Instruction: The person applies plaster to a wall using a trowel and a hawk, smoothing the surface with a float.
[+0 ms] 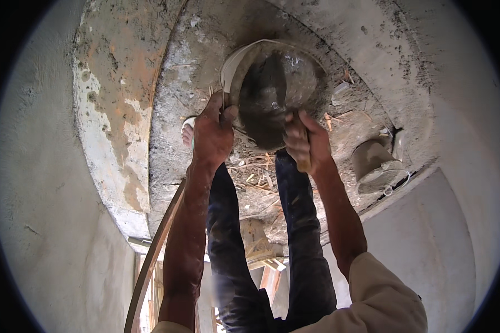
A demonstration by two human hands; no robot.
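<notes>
A round bucket (228, 71) sits on the rough floor (189, 72) ahead of the person, with a wet, dark grey mix (254, 119) inside. The person's left hand (213, 136) is clamped on the near left part of its rim, the fingers curled around the edge and the thumb lying towards the opening. The right hand (315, 143) is closed in a fist around a wooden handle (304, 165) at the near right side of the bucket. That fist is blurred, and I can't make out clearly what the far end of the handle looks like in the mix. The two hands are apart, with part of the bucket between them.

Both forearms are bare, and a light sleeve (380, 294) covers the right upper arm. Dark trousers (228, 222) show below the hands, and some toes (188, 135) peek out just beside the left wrist. Wood chips (261, 180) are scattered over the floor near the legs. Off to the right stands a grey pail (370, 158) with a thin wire handle, near the foot of the wall (428, 222). Another pail (254, 238) shows between the legs. A long brown strip of wood (155, 255) runs beside the left forearm.
</notes>
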